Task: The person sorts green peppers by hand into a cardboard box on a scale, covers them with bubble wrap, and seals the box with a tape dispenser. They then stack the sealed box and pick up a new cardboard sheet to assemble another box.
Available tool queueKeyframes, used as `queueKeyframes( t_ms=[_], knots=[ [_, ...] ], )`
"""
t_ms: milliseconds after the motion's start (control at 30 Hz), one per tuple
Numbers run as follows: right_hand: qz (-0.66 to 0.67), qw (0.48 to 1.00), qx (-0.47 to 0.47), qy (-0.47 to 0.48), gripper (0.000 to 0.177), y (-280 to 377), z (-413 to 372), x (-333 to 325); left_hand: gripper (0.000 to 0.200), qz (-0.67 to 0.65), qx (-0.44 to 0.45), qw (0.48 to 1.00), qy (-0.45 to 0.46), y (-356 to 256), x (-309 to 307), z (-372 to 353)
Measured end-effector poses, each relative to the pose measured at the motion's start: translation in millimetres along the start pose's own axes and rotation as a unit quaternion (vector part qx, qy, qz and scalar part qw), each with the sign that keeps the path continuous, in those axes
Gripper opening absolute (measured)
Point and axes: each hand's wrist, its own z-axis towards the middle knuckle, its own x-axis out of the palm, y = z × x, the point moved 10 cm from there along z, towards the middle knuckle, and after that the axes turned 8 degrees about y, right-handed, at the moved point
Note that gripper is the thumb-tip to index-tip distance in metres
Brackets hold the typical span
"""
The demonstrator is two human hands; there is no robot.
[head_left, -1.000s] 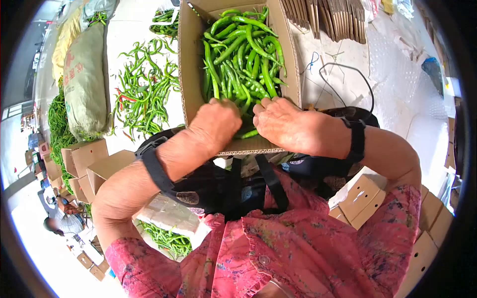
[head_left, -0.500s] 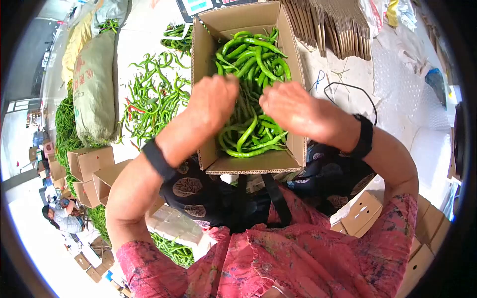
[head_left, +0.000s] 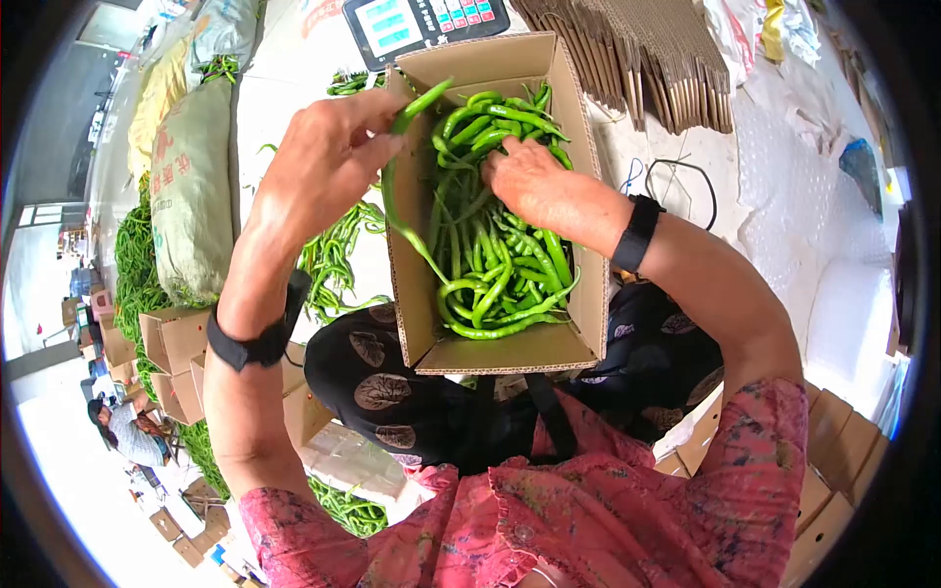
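Observation:
A cardboard box (head_left: 496, 359) full of long green chili peppers (head_left: 502, 269) stands between my knees. Over its left wall, my left hand (head_left: 338, 147) pinches one long green chili pepper (head_left: 390, 196), which hangs down along the inside of the box. My right hand (head_left: 527, 176) reaches into the box with bent fingers on the peppers; the fingertips are partly hidden, and I cannot make out what they grip. Loose green peppers (head_left: 333, 260) lie on the floor left of the box, partly behind my left arm.
A digital scale (head_left: 421, 24) sits behind the box. Flattened cardboard boxes (head_left: 637, 59) are stacked at the back right, near a black cord loop (head_left: 711, 196). A stuffed sack (head_left: 193, 196) lies at left. Further off at lower left, another person (head_left: 132, 426) sits.
My left hand has moved left and up out of the box with a pepper in it. My right hand has moved inward onto the peppers. The view has shifted, showing more of the scale.

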Motion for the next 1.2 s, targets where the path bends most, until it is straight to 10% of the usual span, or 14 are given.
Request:
queueKeyframes(
  t_ms=[167, 367, 500, 633, 767, 800, 1200],
  knots=[
    [-0.094, 0.995, -0.021, 0.041, 0.037, 13, -26, -15, 0.033, 0.239, 0.17, 0.955, -0.049, -9, 23, 65],
    [-0.166, 0.983, -0.003, -0.083, 0.039, 13, -48, -58, 0.024, 0.355, 0.052, 0.932, -0.051, 11, 67, 151],
    [0.003, 0.986, 0.062, 0.155, 0.018, -35, -21, -23, 0.017, 0.32, 0.047, 0.943, 0.083, 25, 151, 166],
    [-0.123, 0.987, -0.019, 0.098, 0.018, -18, -36, -35, 0.03, 0.263, 0.005, 0.964, 0.04, 53, 152, 176],
    [0.029, 0.994, 0.063, 0.08, 0.014, -36, -26, -58, 0.029, 0.273, 0.1, 0.954, -0.08, 29, 44, 131],
    [0.057, 0.988, -0.01, -0.143, 0.01, -44, -39, -65, 0.029, 0.311, 0.055, 0.947, -0.059, 29, 31, 118],
    [0.133, 0.987, 0.089, -0.015, 0.027, -105, 59, -42, 0.036, 0.157, 0.125, 0.978, -0.058, 9, 74, -20]
  ],
)
